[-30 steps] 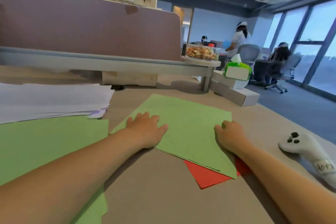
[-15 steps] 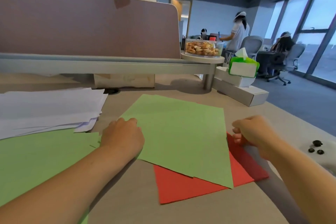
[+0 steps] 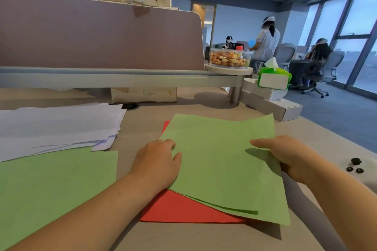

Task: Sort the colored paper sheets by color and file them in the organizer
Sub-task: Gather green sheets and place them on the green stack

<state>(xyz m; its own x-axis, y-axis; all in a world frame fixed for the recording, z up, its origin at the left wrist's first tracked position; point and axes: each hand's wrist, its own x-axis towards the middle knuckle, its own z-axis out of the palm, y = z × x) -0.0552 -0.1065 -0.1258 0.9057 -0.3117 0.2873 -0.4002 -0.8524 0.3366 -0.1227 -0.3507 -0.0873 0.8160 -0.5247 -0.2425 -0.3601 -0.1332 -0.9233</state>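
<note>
Right hand (image 3: pixel 285 155) pinches right edge of green sheets (image 3: pixel 220 161); left hand (image 3: pixel 159 161) on left edge, grip unclear.

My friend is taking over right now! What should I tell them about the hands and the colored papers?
Left hand grips the left edge of the green sheets; right hand grips their right edge, and they are raised a little.
Red sheet lies under them on the desk. Green pile sits at the left, white papers behind it.
Done: some greens gathered at left.
Left: add these greens to the pile, sort the red, file everything. No organizer is in view.
</note>
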